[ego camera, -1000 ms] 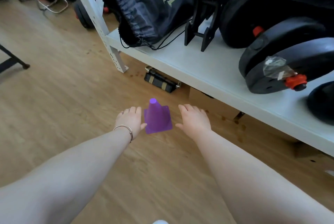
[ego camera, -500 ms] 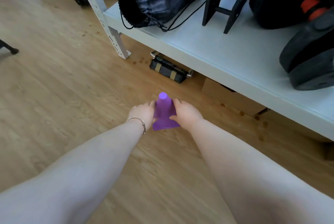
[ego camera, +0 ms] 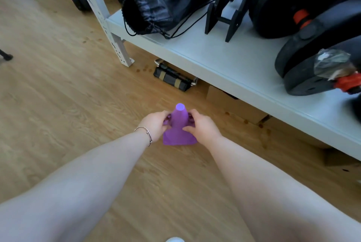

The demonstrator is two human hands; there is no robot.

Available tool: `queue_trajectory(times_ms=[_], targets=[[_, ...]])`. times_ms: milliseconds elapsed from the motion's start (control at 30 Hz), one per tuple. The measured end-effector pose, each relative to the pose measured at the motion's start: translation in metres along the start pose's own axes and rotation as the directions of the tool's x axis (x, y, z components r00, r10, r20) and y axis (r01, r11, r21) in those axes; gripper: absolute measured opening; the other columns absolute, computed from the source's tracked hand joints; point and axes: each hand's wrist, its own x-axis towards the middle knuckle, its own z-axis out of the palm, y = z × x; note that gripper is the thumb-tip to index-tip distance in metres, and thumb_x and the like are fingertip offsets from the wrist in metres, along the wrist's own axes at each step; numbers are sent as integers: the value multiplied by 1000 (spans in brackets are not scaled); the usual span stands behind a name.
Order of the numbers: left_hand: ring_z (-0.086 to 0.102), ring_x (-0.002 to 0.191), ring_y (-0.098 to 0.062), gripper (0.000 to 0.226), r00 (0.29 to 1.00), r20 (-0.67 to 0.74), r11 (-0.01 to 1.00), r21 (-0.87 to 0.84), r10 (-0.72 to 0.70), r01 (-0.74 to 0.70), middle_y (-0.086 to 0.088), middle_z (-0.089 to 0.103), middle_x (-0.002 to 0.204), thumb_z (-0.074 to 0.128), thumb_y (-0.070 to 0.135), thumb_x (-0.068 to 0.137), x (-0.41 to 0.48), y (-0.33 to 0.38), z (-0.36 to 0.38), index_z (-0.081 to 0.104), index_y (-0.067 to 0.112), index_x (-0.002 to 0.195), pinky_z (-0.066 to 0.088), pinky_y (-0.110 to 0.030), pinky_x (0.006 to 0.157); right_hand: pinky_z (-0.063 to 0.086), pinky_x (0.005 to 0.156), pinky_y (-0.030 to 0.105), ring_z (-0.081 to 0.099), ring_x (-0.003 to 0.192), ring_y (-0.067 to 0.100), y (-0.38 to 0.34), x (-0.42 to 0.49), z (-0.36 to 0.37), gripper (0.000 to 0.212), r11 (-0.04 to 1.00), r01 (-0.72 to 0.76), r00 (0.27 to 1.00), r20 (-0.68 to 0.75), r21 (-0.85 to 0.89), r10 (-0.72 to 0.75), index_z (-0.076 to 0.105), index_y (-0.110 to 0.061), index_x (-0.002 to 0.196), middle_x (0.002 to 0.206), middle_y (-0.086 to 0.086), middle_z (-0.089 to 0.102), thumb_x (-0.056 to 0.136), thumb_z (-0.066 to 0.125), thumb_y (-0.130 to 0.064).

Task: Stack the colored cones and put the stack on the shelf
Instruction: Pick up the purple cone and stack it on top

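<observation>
A purple cone [ego camera: 179, 126] with a square base stands upright on the wooden floor in front of the shelf. Only purple shows; whether other cones sit under it I cannot tell. My left hand [ego camera: 155, 124], with a thin bracelet at the wrist, grips the cone's left side. My right hand [ego camera: 201, 125] grips its right side. The fingers of both hands wrap around the cone's body above the base. The white shelf board [ego camera: 218, 60] runs diagonally above and to the right of the cone.
On the shelf lie a black drawstring bag [ego camera: 156, 1], a black stand [ego camera: 226, 9] and black weight plates [ego camera: 304, 73] with orange-red caps. A white shelf post [ego camera: 109, 26] stands at left. Under the shelf sit a black strapped bundle [ego camera: 172, 77] and cardboard boxes [ego camera: 234, 103].
One second ago both hands lay flat on the floor beside the cone. They have since closed in from both sides and now grip it. The camera has moved nearer.
</observation>
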Motion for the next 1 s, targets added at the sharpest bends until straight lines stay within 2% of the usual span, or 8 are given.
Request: queue_trajectory(times_ms=[200,467,600,700,933,1000], targets=[[65,106,-16,45,998,-39,992,-109,57,-60,1,69,115,68,20,81,-25,41,2,56,24,124,51,-31,95,52,92,36,62,111,18,20,-47,-25,52,997,-6,998,-63,73,11,48,-25,131,121,-2,65,84,71,-30],[64,107,-16,44,985,-66,976,-140,157,-164,0,69,115,68,19,82,-71,110,9,57,22,124,51,-34,97,51,88,32,63,107,16,48,-129,-64,50,994,-9,986,-164,106,27,52,-25,126,117,-4,67,81,73,-32],[64,108,-17,46,972,-89,961,-152,217,-229,-1,69,115,68,17,82,-93,152,7,56,22,125,50,-34,98,53,91,40,62,107,19,58,-172,-92,52,993,-19,971,-233,120,47,52,-27,124,117,-3,67,78,75,-38],[65,107,-17,47,960,-75,947,-160,269,-278,-3,70,114,69,15,82,-107,184,3,56,21,126,50,-33,98,54,89,41,62,105,18,68,-204,-113,52,988,-39,960,-269,152,80,54,-27,122,114,-2,67,77,76,-37],[67,101,-18,46,913,-31,905,-124,406,-407,-4,70,112,70,16,80,-130,278,-7,58,23,124,50,-32,95,47,81,28,62,91,14,89,-282,-177,47,981,-87,913,-381,174,148,57,-24,119,105,-7,64,77,77,-32],[66,100,-17,46,896,-26,888,-123,443,-443,-3,70,111,70,17,80,-135,303,-10,59,25,123,50,-30,94,48,81,29,62,89,12,95,-301,-193,46,979,-97,902,-401,179,162,57,-26,119,109,-6,65,77,77,-32]])
